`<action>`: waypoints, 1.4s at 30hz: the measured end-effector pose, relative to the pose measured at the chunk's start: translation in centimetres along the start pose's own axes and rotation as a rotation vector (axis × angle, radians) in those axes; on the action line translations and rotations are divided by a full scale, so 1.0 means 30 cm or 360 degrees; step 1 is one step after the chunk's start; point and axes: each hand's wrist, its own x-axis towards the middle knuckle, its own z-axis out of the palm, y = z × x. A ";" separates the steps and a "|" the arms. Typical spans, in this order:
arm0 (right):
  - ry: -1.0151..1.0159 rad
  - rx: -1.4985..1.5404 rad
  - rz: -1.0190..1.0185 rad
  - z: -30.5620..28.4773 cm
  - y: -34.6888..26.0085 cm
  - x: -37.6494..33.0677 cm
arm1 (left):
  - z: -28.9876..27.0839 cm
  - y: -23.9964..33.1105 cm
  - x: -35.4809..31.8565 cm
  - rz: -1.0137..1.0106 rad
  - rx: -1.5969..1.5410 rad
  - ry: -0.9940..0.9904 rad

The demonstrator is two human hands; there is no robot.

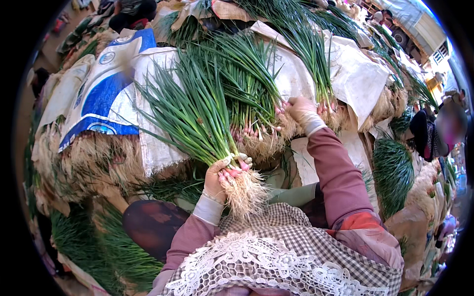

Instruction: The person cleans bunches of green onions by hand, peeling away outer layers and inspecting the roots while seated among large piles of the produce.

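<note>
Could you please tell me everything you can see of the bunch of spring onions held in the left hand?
The bunch of spring onions has long green leaves fanning up and to the left, pinkish-red bulbs and a tuft of pale, stringy roots at the bottom. The left hand, in a light glove, grips it around the bulbs, so it stands tilted, with the roots hanging over the checked apron. Its leaves lie across a white sack behind it.
</note>
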 end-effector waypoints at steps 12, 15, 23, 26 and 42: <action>-0.0678 0.2322 -0.0679 -0.027 -0.044 -0.277 | 0.039 0.007 -0.002 0.0231 -0.0185 -0.0075; -0.0651 0.2212 -0.0726 0.098 -0.097 -0.352 | 0.005 0.011 0.001 0.0200 -0.0127 -0.0212; -0.0805 0.2136 -0.0595 0.208 -0.149 -0.398 | 0.008 0.004 -0.027 0.0187 -0.0021 -0.0037; -0.0537 0.1720 -0.0584 0.218 -0.242 -0.356 | -0.012 -0.005 -0.035 0.0068 0.0100 -0.0061; -0.0812 0.2478 0.0115 0.275 -0.237 -0.324 | -0.185 -0.025 -0.010 -0.0145 -0.0184 -0.0224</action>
